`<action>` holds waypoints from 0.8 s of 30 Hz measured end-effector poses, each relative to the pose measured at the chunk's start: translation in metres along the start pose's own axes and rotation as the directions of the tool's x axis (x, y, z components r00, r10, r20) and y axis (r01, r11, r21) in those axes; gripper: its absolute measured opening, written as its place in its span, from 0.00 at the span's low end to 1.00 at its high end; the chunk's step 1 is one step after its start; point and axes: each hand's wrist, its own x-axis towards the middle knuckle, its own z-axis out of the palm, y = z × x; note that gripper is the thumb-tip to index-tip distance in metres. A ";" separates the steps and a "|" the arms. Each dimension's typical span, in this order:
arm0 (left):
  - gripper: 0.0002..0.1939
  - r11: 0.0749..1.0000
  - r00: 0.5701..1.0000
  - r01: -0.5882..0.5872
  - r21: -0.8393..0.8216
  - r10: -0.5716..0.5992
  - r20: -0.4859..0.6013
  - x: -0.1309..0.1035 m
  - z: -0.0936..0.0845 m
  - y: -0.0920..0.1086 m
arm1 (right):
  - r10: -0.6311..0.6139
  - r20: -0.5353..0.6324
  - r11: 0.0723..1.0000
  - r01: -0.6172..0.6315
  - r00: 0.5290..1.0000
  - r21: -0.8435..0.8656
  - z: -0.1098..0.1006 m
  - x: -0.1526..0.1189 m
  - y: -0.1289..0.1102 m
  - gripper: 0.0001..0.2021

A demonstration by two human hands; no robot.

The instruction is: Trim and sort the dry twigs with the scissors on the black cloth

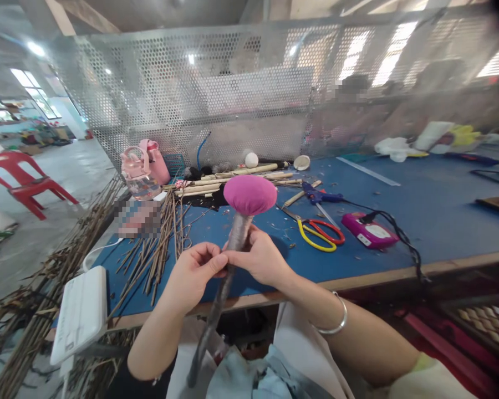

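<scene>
A long grey-wrapped stick (pixel 219 303) with a rounded magenta cloth cap (pixel 250 194) stands tilted before me, its lower end over my lap. My right hand (pixel 263 256) is closed around the stick below the cap, the thumb across its front. Against the left side of the stick, my left hand (pixel 199 272) pinches with thumb and forefinger at the wrapping, close to my right thumb. Exactly what lies between those left fingertips is hidden. Scissors (pixel 319 234) with yellow and red handles lie on the blue tabletop (pixel 266 282) to the right.
Thin twigs (pixel 153 260) lie on the left side, with pale sticks (pixel 203 185) behind. A blue glue gun (pixel 318 194), a magenta box (pixel 369 230) with a black cable, and a white power bank (pixel 81 313) surround the workspace. A perforated metal screen (pixel 183 105) closes the back.
</scene>
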 end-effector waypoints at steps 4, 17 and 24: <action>0.16 0.957 0.997 0.064 -0.282 -0.048 0.065 0.002 0.002 -0.005 | -0.028 0.007 0.995 0.027 1.000 0.094 0.000 0.000 0.000 0.16; 0.22 0.891 0.884 0.404 -0.205 -0.322 0.340 0.008 -0.008 -0.022 | 0.052 -0.083 0.973 -0.032 0.995 0.227 -0.016 0.032 0.005 0.20; 0.17 0.874 0.840 0.447 -0.191 -0.337 0.426 0.004 -0.007 -0.018 | 0.056 -0.092 0.988 -0.042 0.994 0.146 -0.019 0.037 0.006 0.18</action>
